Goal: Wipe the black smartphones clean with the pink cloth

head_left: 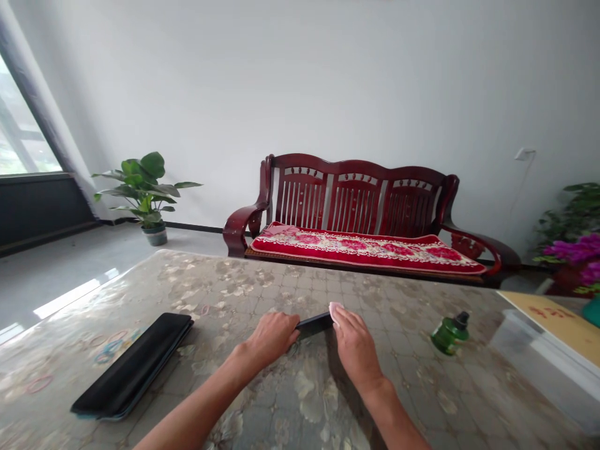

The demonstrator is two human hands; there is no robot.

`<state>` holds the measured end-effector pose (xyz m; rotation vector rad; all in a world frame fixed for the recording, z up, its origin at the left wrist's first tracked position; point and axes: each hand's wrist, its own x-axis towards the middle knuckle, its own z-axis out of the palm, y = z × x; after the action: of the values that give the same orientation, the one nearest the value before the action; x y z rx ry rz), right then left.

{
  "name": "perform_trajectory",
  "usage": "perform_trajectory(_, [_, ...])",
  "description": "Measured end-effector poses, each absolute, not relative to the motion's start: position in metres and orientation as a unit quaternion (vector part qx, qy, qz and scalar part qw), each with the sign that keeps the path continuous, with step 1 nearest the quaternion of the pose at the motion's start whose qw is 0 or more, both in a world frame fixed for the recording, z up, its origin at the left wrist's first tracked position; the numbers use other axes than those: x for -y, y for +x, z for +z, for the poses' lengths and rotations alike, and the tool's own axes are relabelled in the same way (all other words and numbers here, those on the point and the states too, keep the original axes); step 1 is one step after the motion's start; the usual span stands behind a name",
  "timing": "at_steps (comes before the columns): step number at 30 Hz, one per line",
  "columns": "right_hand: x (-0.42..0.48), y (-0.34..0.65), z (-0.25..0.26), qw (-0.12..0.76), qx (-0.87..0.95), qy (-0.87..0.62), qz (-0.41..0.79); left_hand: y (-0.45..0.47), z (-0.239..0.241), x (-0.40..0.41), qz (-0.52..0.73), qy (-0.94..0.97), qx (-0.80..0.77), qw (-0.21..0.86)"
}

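Observation:
My left hand [272, 337] is curled round the near end of a flat dark object [313, 325], perhaps a phone, lifted a little off the table [290, 400]. My right hand [355, 342] lies over its far end, fingers together, pressing a small pale pink cloth or pad [335, 309] against it. Both hands are near the middle of the floral-patterned table.
A long black flat case [134, 369] lies at the left of the table, with coloured rubber bands [110, 350] beyond it. A small green bottle with a black cap [449, 334] lies on its side at the right. A box [557, 344] sits at the right edge. A red wooden sofa [360, 219] stands behind.

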<state>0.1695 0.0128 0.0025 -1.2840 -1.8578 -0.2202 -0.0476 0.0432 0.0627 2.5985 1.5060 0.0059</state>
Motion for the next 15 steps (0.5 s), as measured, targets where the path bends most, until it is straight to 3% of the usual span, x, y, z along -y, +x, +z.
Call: perform_trajectory(15, [-0.016,0.171,-0.012,0.551,0.631,-0.538,0.091,0.029,0.058,-0.054,0.017,0.85,-0.523,0.062])
